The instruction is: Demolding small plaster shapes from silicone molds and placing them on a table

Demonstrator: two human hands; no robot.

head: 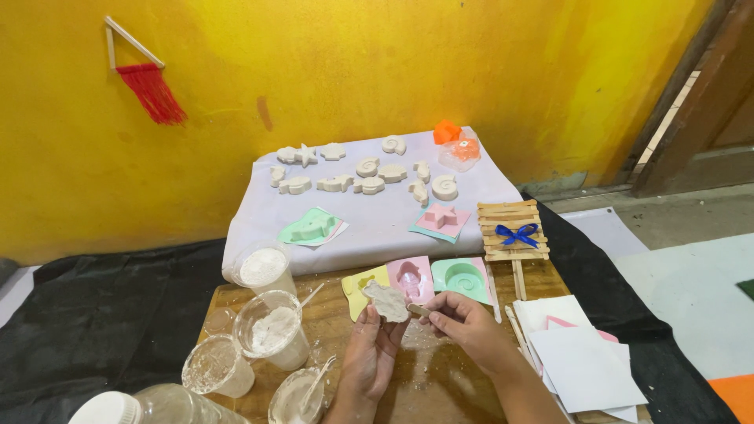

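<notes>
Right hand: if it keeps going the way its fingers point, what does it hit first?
The right hand points left, holding a small stick whose tip is at the white plaster cast held by the left hand. It would meet that cast first, though depth is hard to judge.

View: single head-worn camera | Position: above and behind the hands, close range | Facing: forward and steeply down across the wooden surface toward the yellow wall | Coverage: near surface edge to wall | Shared views: one only.
</notes>
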